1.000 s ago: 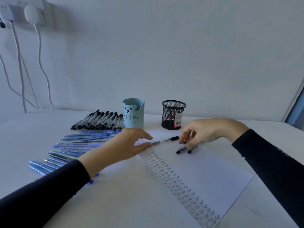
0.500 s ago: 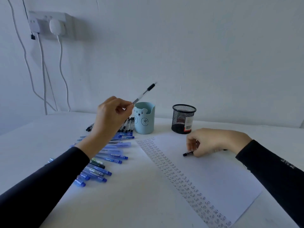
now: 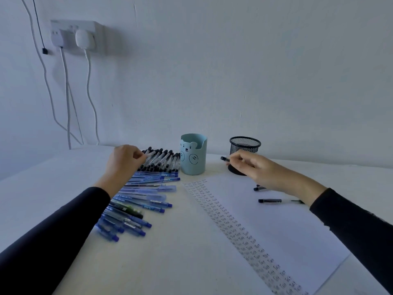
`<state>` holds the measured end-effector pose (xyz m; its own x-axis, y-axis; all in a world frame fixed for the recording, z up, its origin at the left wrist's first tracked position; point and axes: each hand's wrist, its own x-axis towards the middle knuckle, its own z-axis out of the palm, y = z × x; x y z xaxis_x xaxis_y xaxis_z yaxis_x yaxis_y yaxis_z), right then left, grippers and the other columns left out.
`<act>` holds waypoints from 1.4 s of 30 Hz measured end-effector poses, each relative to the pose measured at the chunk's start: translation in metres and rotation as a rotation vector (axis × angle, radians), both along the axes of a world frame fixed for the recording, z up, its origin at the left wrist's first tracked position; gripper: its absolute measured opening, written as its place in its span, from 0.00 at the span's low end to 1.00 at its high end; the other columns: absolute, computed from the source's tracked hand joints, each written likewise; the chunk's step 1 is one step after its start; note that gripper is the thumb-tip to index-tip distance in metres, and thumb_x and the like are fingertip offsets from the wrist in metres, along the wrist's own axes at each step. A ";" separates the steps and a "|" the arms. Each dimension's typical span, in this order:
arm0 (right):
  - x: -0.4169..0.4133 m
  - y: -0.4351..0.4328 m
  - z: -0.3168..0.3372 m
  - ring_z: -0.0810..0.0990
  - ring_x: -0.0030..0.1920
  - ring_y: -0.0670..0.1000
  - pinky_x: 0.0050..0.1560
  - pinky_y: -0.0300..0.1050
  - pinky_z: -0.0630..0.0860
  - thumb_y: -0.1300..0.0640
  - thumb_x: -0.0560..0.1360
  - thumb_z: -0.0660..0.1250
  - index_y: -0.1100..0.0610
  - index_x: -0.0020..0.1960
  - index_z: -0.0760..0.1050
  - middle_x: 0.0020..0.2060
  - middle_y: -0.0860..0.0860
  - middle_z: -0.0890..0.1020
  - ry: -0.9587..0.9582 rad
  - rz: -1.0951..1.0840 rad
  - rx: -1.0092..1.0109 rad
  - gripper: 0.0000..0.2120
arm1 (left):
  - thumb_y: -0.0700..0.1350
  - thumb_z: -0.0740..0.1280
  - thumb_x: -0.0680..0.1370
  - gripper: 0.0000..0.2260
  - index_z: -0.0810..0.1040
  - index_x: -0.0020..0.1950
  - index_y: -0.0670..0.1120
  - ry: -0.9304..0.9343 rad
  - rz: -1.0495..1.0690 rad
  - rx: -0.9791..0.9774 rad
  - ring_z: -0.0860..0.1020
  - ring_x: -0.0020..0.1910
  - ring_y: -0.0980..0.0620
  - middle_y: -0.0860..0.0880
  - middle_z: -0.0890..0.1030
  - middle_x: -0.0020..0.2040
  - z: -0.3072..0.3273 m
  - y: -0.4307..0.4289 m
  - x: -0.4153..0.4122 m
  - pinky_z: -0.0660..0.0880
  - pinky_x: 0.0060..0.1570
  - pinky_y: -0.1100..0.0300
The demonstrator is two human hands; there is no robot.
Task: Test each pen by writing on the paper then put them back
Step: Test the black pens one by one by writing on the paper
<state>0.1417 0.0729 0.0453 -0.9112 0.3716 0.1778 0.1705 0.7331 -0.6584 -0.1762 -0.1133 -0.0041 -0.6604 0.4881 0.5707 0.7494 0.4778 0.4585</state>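
The left hand [image 3: 125,160] pinched one clear pen [image 3: 150,154] at the row of black-capped pens [image 3: 163,160], beside the blue bear cup [image 3: 193,155]. The right hand [image 3: 253,169] held a black pen [image 3: 225,159] before the round mesh cup [image 3: 245,143], hiding part of its base. On the paper [image 3: 280,228] lay a loose pen [image 3: 270,201]; a second pen [image 3: 259,188] was half hidden under the wrist.
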 end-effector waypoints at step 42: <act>-0.107 0.005 -0.063 0.73 0.23 0.44 0.29 0.33 0.71 0.61 0.74 0.70 0.59 0.28 0.71 0.21 0.47 0.77 0.237 -0.180 -0.190 0.17 | 0.79 0.56 0.63 0.38 0.74 0.66 0.60 -0.111 -0.597 -0.559 0.69 0.65 0.61 0.62 0.72 0.67 -0.013 0.023 0.087 0.68 0.68 0.55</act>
<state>0.0350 0.0783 -0.0179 -0.7696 0.5694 0.2889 0.1118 0.5657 -0.8170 -0.0892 -0.0904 -0.0168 -0.2379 0.9675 0.0859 0.9139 0.1930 0.3572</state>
